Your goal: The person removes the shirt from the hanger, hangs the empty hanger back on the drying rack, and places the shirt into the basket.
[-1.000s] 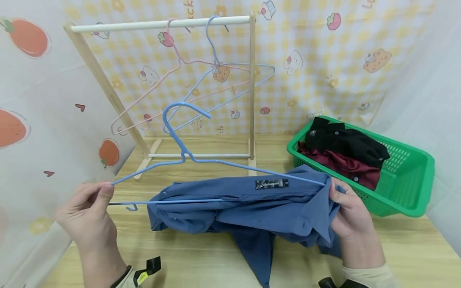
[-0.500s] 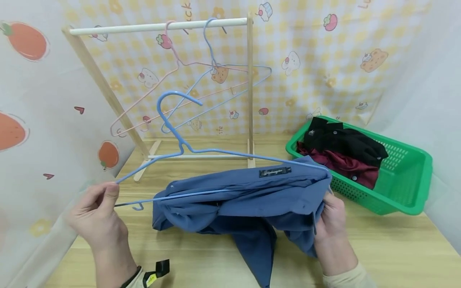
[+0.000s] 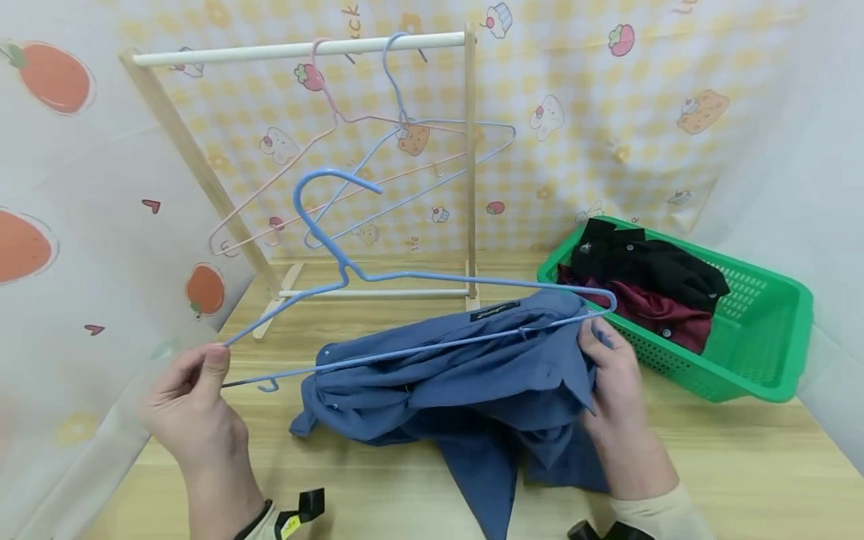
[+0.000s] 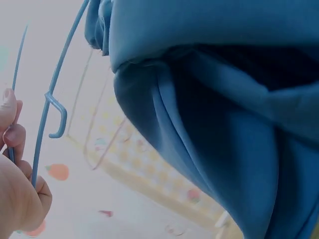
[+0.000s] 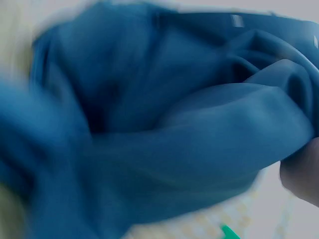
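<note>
My left hand [image 3: 199, 409] grips the left end of a blue hanger [image 3: 322, 238], holding it level with its hook up. A blue garment [image 3: 466, 390] with a black label [image 3: 495, 310] inside its upper band hangs in folds, its opening along the hanger. Near the garment's right end my right hand [image 3: 616, 382] pinches its edge, just below the hanger's right corner. That corner shows outside the cloth, and the lower bar crosses in front of the band. In the left wrist view a small side hook [image 4: 59, 117] stands out from the bar. Cloth fills most of the right wrist view.
Behind, a wooden rack [image 3: 470, 187] carries a pink hanger [image 3: 277, 172] and another blue hanger [image 3: 398, 97] on its white rail. On the right stands a green basket [image 3: 776, 322] with a black garment [image 3: 648, 262] and a dark red one [image 3: 664, 311].
The right hand has drawn the garment's right end leftward and down. The hanger's right corner, covered by cloth earlier, now lies outside. The left hand has moved slightly right with the hanger.
</note>
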`<action>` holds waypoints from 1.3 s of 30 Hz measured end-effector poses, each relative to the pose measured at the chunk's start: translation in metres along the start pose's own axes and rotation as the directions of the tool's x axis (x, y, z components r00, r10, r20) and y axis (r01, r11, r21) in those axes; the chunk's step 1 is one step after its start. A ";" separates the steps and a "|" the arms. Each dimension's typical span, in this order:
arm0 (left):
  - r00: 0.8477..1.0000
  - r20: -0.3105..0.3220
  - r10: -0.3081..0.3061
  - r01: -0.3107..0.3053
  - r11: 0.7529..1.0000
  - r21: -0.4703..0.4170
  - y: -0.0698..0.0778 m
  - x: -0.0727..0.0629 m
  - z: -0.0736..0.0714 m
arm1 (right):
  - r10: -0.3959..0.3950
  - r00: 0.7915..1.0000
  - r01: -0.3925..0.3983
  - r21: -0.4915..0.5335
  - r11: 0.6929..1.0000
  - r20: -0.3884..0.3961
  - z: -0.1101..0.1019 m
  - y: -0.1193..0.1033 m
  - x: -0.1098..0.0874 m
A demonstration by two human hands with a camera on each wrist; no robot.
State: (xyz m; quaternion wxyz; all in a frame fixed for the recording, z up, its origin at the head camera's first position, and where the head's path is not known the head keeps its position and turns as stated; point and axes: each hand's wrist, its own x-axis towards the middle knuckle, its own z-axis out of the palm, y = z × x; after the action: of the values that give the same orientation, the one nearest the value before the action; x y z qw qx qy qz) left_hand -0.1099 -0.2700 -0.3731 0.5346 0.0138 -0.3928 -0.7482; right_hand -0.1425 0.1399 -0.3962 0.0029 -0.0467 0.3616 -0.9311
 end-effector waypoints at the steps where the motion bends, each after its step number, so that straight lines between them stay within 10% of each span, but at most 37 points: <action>1: 1.000 -0.016 0.021 -0.022 1.000 -0.013 0.002 0.002 0.001 | -0.019 1.000 0.016 -0.146 0.989 -0.016 -0.004 -0.003 0.000; 7: 0.991 -0.121 0.055 -0.068 0.991 -0.113 0.013 0.011 0.006 | 0.001 0.998 -0.048 -0.686 0.726 -0.069 -0.011 -0.006 0.001; 14: 0.990 -0.114 0.088 -0.090 0.996 -0.012 0.012 0.005 0.013 | 0.160 0.975 0.156 -0.988 0.014 0.156 0.002 0.015 0.008; 17: 0.993 -0.089 0.082 -0.084 0.996 -0.022 0.013 0.003 0.014 | 0.238 0.962 0.186 -0.961 -0.204 0.135 0.007 0.019 0.010; 19: 0.994 -0.076 0.080 -0.083 0.996 -0.030 0.014 0.004 0.014 | 0.257 0.960 0.189 -0.938 -0.291 0.113 0.009 0.018 0.011; 24: 0.994 -0.057 0.089 -0.090 0.996 -0.027 0.016 0.006 0.014 | 0.294 0.942 0.255 -0.913 -0.318 0.160 0.016 0.010 0.008; 32: 0.995 -0.032 0.090 -0.090 0.996 -0.016 0.018 0.005 0.015 | 0.561 0.814 0.433 -0.799 -0.418 0.148 0.010 0.038 -0.004; 36: 0.996 -0.004 0.088 -0.088 0.996 0.002 0.018 0.004 0.014 | 0.600 0.786 0.460 -0.790 -0.404 0.151 0.000 0.043 -0.004; 39: 0.997 0.018 0.081 -0.081 0.997 -0.003 0.020 0.004 0.015 | 0.579 0.802 0.423 -0.824 -0.376 0.147 0.007 0.023 0.004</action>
State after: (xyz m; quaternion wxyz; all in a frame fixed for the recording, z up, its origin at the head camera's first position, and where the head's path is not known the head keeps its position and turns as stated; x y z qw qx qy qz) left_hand -0.1027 -0.2674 -0.3493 0.5611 -0.0096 -0.3967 -0.7264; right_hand -0.1464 0.1181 -0.4066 0.1502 -0.2767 0.9411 -0.1235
